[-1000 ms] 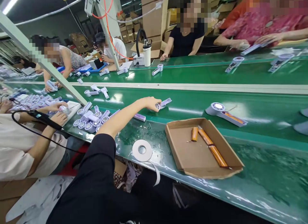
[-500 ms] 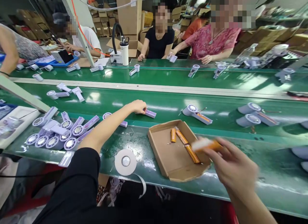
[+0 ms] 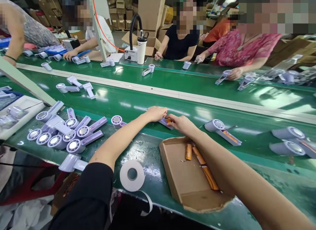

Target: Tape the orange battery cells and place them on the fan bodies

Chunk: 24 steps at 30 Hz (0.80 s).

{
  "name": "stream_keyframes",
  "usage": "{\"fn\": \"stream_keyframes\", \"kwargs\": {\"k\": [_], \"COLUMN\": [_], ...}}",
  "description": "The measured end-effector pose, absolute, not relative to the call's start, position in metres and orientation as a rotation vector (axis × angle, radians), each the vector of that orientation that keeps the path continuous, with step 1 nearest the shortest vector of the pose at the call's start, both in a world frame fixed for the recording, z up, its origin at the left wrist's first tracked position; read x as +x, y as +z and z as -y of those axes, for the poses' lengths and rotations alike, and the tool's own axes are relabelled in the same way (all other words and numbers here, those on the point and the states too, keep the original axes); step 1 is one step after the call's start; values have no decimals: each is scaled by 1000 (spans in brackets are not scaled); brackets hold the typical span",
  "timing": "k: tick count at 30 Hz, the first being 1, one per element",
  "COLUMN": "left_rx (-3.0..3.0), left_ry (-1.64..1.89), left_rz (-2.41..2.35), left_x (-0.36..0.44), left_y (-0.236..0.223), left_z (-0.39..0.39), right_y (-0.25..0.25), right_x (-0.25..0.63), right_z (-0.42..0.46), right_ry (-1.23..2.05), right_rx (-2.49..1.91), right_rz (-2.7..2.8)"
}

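The right hand (image 3: 181, 124), half a second ago over the cardboard tray (image 3: 190, 193) at lower right of centre, has come up to mid-frame, pinching an orange cell (image 3: 168, 120) at the lilac casing (image 3: 164, 123) the left hand (image 3: 156, 114) grips, so both parts now meet.

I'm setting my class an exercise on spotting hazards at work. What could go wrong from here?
1. The loose tape end hangs over the near edge of the table; it might snag and drag the roll off.
2. The single fan at that edge lies close to the black sleeve, which could knock it down.
3. The right hand has an orange battery at the fan handle by the left hand; a slip might drop it.
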<state>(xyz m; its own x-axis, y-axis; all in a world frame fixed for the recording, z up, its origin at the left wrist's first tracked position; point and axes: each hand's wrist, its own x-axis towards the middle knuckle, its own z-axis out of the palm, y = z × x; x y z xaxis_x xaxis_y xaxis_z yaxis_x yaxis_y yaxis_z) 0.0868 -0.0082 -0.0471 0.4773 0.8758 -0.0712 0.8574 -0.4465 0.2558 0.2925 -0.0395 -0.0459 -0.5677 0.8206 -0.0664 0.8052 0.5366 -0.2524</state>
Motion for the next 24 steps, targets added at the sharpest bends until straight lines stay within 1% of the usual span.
{"fn": "stream_keyframes", "kwargs": {"k": [5,9,11,14,17,19,20,22,24], "left_rx": [2434,2406,2371,2323,2440,2536,2529,2491,2476], "left_ry": [138,184,222,315,562,682,708,704,634], "left_rz": [-1490,-1495,-1542,-1657,-1511,-1195,-1150,-1277,-1450], "left_x": [91,97,104,114,103,77,59,17,-23], "left_y": [-55,-47,-37,-16,-1,-1,-7,-26,-51], "left_z": [13,24,28,47,109,178,216,286,335], "right_y": [-48,-26,-10,6,-8,-36,-54,-86,-105], "right_x": [278,271,285,331,393,428,440,451,448], "right_z": [41,37,39,70,141,198,226,268,290], "right_ry": [264,321,413,456,445,578,655,754,781], "right_rx": [-1517,-1562,-1538,-1533,-1568,-1615,-1617,-1584,-1516], "right_rz": [2901,2999,2926,2520,2091,1820,1700,1546,1475]}}
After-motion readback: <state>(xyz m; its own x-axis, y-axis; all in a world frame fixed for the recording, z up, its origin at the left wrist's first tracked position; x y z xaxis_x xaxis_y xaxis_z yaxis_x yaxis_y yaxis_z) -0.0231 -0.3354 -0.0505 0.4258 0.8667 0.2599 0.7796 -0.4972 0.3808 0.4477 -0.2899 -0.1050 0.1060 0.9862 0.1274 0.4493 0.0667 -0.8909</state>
